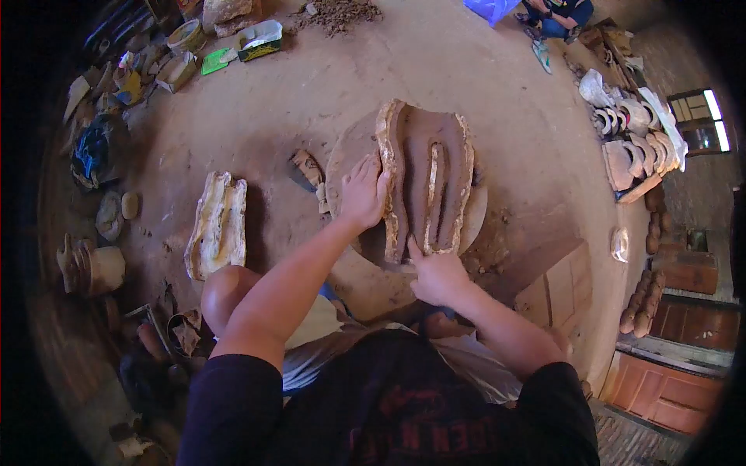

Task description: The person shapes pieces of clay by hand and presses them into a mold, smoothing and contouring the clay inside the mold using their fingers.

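Observation:
In front of me a long plaster mold (391, 163) with pale, chipped edges sits on a round board (475, 213). Brown clay (416, 167) lines its channels, and a narrow pale ridge (434, 182) stands in the right part. My left hand (364, 190) lies flat against the mold's left side, fingers stretched out and holding nothing. At the near end, my right hand (437, 276) touches the clay with its index finger extended. Its other fingers are curled and partly hidden, and I see nothing held in them.
Another pale mold piece (217, 225) lies on the floor to the left. A dark-and-tan object (308, 171) is beside the board. Clay blocks (556, 287) stand at right, near curved pieces (641, 155). A person (556, 15) sits at the far right.

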### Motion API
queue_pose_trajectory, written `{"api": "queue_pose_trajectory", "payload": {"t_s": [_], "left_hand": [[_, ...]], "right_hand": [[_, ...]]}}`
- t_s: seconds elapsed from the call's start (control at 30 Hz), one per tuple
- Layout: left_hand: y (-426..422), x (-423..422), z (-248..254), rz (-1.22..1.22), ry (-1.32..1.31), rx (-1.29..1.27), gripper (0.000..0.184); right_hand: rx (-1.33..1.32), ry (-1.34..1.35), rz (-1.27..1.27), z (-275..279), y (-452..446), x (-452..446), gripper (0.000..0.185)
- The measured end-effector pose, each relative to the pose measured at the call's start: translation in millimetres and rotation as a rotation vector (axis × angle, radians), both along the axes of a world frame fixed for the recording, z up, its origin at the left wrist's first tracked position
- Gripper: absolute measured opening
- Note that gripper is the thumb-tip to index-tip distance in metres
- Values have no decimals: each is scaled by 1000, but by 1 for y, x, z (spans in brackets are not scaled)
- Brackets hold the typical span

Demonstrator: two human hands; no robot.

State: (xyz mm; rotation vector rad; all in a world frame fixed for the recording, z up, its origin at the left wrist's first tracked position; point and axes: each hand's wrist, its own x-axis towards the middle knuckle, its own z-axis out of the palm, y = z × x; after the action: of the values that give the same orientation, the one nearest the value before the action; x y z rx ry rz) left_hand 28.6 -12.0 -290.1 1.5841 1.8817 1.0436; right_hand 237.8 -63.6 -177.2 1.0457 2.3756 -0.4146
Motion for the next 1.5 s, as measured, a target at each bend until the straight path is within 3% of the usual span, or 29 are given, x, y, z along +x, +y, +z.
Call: {"api": "queue_pose_trajectory", "payload": {"t_s": [0.67, 0.77, 0.87, 0.97, 1.07, 1.1, 1.2, 1.3, 1.4, 1.5], "left_hand": [[-1, 12, 5, 56, 8, -2, 55], [-2, 12, 5, 48, 27, -4, 56], [-7, 17, -7, 75, 65, -17, 56], [-3, 16, -8, 84, 61, -15, 57], [-4, 20, 2, 61, 48, -59, 60], [-6, 20, 3, 58, 51, -66, 61], [-9, 24, 0, 51, 76, -93, 63], [-11, 24, 3, 59, 89, -78, 64], [-11, 28, 10, 74, 89, -75, 65], [-12, 29, 11, 79, 80, -76, 65]], "right_hand": [[-54, -5, -208, -29, -44, 18, 100], [-85, 20, -253, 3, -41, 16, 102], [-91, 45, -261, -15, -51, 21, 100], [-135, -37, -228, -2, -37, 15, 95], [-94, 247, -445, 16, -6, 14, 91], [-121, 233, -429, 26, 6, 7, 89], [-50, 244, -291, -15, 7, 17, 84], [-104, 1, -318, 5, -17, 14, 82], [-79, 53, -307, 25, -9, 12, 67], [-7, 509, -460, 18, 39, -1, 51]]}}
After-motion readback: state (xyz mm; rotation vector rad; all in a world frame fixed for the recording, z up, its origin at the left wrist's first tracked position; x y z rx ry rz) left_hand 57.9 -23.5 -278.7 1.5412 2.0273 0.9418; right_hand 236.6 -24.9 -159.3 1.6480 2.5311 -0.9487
